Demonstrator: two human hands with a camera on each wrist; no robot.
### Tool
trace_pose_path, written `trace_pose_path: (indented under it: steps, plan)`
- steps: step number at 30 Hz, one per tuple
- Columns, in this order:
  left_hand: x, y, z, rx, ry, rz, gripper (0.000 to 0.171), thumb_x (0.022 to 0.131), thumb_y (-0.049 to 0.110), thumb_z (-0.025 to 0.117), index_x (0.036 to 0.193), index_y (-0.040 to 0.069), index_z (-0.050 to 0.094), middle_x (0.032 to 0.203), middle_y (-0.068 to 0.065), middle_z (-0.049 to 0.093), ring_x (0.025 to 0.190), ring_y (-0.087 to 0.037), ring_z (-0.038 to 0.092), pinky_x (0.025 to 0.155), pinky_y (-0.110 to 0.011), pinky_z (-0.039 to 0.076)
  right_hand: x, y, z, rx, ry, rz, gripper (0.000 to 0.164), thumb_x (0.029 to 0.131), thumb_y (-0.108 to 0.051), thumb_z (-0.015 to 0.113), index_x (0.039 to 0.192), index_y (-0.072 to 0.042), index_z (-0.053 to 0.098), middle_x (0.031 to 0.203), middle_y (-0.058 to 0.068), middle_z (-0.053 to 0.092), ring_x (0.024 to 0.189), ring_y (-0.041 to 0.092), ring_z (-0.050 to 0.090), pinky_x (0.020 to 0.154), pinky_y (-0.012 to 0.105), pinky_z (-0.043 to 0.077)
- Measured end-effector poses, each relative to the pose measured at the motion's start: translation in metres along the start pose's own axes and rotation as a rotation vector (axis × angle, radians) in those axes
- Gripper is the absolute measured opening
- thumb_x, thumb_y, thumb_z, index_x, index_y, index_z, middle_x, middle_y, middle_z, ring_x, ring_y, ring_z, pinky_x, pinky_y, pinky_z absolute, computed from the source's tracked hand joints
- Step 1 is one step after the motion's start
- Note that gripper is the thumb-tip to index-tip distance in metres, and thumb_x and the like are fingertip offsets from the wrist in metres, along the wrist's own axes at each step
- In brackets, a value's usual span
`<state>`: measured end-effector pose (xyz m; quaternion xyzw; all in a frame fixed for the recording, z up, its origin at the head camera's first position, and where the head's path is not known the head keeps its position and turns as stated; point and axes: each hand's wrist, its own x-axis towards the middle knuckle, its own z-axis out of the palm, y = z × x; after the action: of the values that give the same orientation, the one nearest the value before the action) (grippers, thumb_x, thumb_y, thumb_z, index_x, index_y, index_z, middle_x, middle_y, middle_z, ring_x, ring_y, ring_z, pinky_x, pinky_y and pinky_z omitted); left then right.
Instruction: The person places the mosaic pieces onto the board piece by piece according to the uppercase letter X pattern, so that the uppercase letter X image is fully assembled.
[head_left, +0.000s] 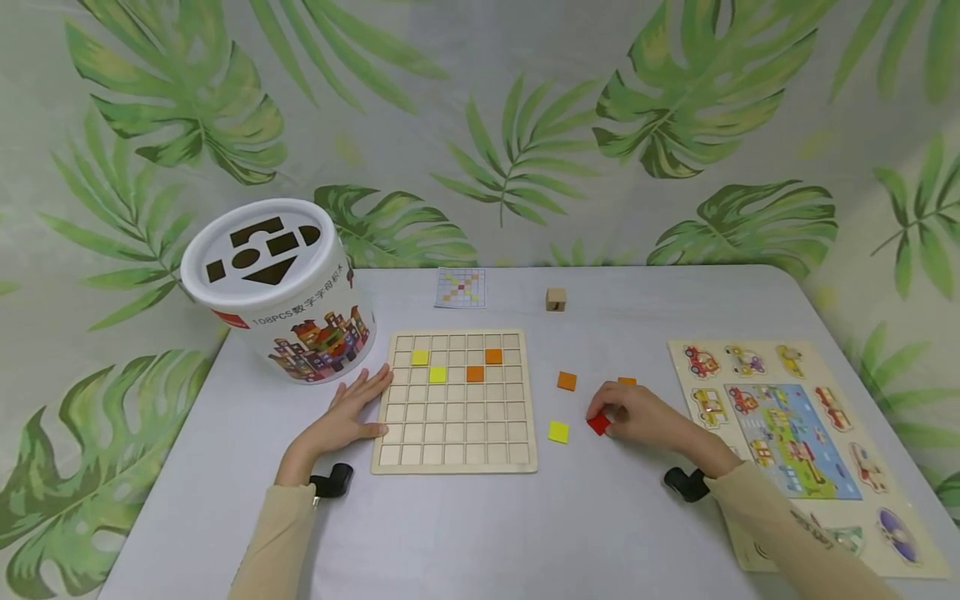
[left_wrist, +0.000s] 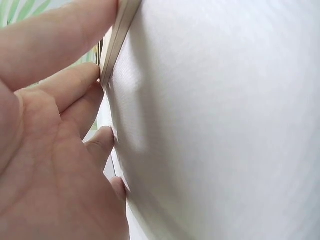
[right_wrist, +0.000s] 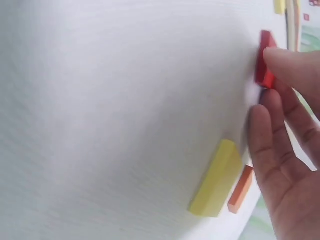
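My right hand pinches a red square tile between thumb and fingers, low over the tabletop to the right of the board. In the right wrist view the red tile stands tilted by the thumb tip, and a yellow tile and an orange tile lie near the fingers. My left hand rests with spread fingers against the left edge of a wooden grid board. On the board are two yellow tiles and two orange tiles, set in diagonal pairs.
Loose on the table lie an orange tile and a yellow tile. A pattern card and wooden cube sit behind. A white bucket stands back left; a picture puzzle lies right, under the right forearm.
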<state>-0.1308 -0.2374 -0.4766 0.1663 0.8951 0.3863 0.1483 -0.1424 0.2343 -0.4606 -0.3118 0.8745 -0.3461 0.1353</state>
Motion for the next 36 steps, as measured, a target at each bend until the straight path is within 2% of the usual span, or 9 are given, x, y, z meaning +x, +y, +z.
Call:
trace_pose_path:
  steps: [11,16,21,31,36]
  plan:
    - [0.000,0.002,-0.001,-0.004,0.001,-0.007,0.082,0.082,0.013,0.072,0.149,0.001,0.027,0.157,-0.013,0.015,0.143,-0.039,-0.002,0.110,-0.056,-0.014,0.006,0.000,0.006,-0.124,0.055,-0.007,0.023,0.078,-0.001,0.075,0.098,-0.008,0.067,0.090,-0.005,0.059,0.079,0.012,0.052,0.068,0.024,0.049]
    - [0.000,0.002,-0.001,-0.002,0.002,-0.004,0.082,0.082,0.012,0.072,0.149,0.001,0.027,0.157,-0.013,0.015,0.143,-0.039,-0.001,0.110,-0.056,-0.014,0.020,-0.012,0.010,-0.105,0.120,0.005,0.022,0.078,-0.003,0.076,0.099,-0.006,0.068,0.091,-0.003,0.059,0.080,0.015,0.054,0.067,0.025,0.050]
    - [0.000,0.001,0.000,-0.002,0.006,-0.005,0.082,0.082,0.012,0.072,0.149,0.001,0.027,0.157,-0.013,0.015,0.143,-0.039,-0.001,0.110,-0.056,-0.014,0.045,-0.034,0.017,-0.061,0.127,0.001,0.022,0.079,-0.004,0.076,0.100,-0.005,0.068,0.091,-0.001,0.058,0.081,0.017,0.053,0.069,0.026,0.050]
    - [0.000,0.002,0.000,-0.002,0.005,-0.006,0.081,0.082,0.013,0.071,0.149,0.001,0.027,0.157,-0.013,0.015,0.143,-0.039,-0.001,0.110,-0.056,-0.013,0.106,-0.070,0.043,-0.020,0.066,-0.047,0.022,0.083,-0.011,0.075,0.103,-0.007,0.066,0.093,-0.002,0.057,0.084,0.015,0.053,0.072,0.025,0.049]
    - [0.000,0.001,0.000,-0.002,0.009,-0.002,0.082,0.082,0.014,0.072,0.149,0.001,0.027,0.157,-0.013,0.016,0.143,-0.039,-0.002,0.110,-0.056,-0.013,0.130,-0.085,0.055,-0.056,0.028,-0.057,0.019,0.084,-0.011,0.074,0.102,-0.006,0.067,0.093,0.001,0.058,0.083,0.015,0.052,0.073,0.025,0.048]
